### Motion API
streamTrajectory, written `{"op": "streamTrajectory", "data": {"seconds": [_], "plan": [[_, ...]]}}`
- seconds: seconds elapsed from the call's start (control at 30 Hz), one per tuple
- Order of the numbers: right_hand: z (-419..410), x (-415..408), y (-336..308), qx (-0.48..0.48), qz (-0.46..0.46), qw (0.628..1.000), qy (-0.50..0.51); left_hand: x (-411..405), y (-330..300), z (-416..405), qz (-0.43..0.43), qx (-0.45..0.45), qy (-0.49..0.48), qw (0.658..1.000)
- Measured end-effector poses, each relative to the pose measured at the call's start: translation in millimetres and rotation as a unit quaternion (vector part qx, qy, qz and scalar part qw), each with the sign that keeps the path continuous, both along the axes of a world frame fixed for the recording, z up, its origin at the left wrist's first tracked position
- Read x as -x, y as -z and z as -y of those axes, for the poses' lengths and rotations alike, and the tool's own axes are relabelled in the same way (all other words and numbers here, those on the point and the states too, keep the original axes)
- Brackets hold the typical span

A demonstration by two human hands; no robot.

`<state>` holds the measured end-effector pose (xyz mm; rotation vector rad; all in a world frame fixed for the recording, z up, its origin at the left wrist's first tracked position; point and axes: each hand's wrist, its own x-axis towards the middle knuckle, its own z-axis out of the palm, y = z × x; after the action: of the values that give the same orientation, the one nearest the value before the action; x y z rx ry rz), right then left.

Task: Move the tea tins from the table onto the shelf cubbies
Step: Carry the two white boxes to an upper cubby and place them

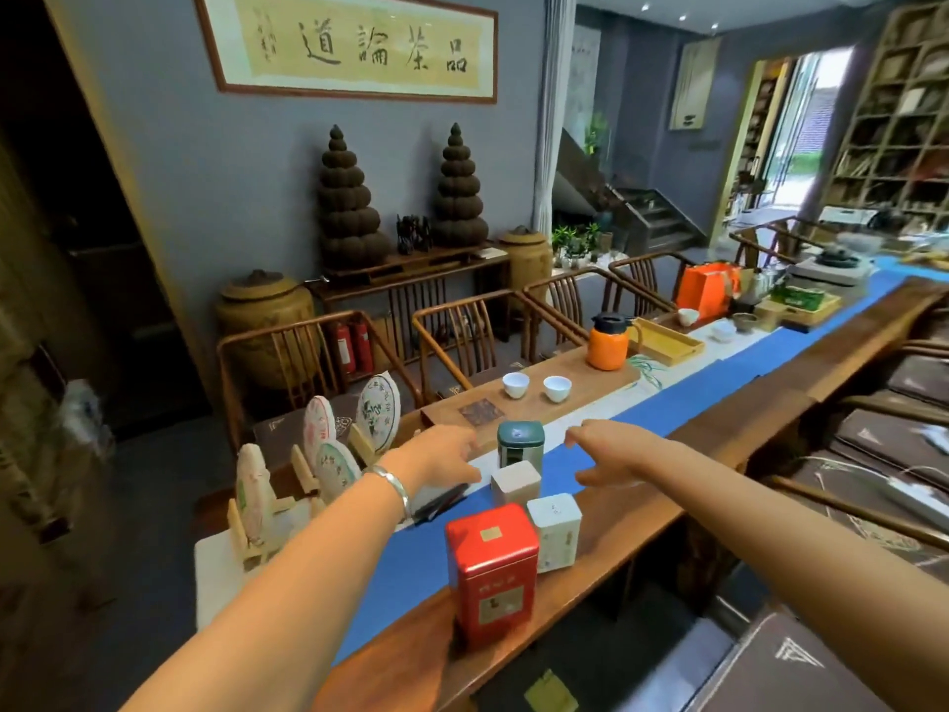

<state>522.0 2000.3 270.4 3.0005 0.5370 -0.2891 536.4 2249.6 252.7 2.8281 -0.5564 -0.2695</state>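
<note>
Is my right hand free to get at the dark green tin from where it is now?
Probably yes. The right hand is open beside the dark green tin, with only bare blue runner between them.

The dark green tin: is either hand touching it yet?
Apart. The head view shows table between the dark green tin and both the left hand and right hand.
</note>
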Motion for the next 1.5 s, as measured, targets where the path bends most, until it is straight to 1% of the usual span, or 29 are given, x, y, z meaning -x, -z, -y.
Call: {"op": "streamTrajectory", "data": {"seconds": [0.27, 0.47, 0.57, 0.73, 0.87, 0.93, 1.1, 1.23, 1.4, 1.5], "plan": [[10.2, -75.0, 76.6, 0.006, -0.076, 0.997, 0.029, -101.3, 65.4, 20.8, -0.057, 0.027, -0.003, 0.998], [19.9, -101.9, 133.2, -0.012, -0.149, 0.988, 0.037, -138.9, 124.0, 34.6, -0.073, 0.043, -0.003, 0.996], [25.6, -107.6, 157.9, -0.011, -0.158, 0.987, 0.039, -152.1, 150.2, 38.0, -0.087, 0.037, -0.017, 0.995], [36.3, -123.7, 192.1, -0.015, -0.146, 0.988, 0.039, -173.8, 178.0, 41.2, -0.11, 0.064, -0.036, 0.991], [42.7, -137.3, 211.6, -0.041, -0.157, 0.987, 0.016, -184.5, 196.2, 49.0, -0.151, 0.091, -0.009, 0.984], [44.3, -141.4, 221.5, -0.056, -0.172, 0.984, 0.004, -188.2, 204.3, 52.7, -0.166, 0.076, 0.005, 0.983], [49.9, -144.6, 238.1, -0.113, -0.178, 0.978, -0.01, -193.5, 215.9, 56.5, -0.156, 0.033, 0.011, 0.987], [52.8, -148.2, 238.1, -0.162, -0.185, 0.969, -0.028, -195.2, 218.2, 58.8, -0.146, 0.03, 0.01, 0.989], [56.0, -153.2, 230.8, -0.191, -0.205, 0.959, -0.043, -193.1, 213.4, 56.4, -0.137, 0.064, -0.012, 0.988], [61.2, -160.6, 215.6, -0.2, -0.209, 0.956, -0.047, -192.1, 204.0, 45.4, -0.135, 0.103, -0.058, 0.984]]}}
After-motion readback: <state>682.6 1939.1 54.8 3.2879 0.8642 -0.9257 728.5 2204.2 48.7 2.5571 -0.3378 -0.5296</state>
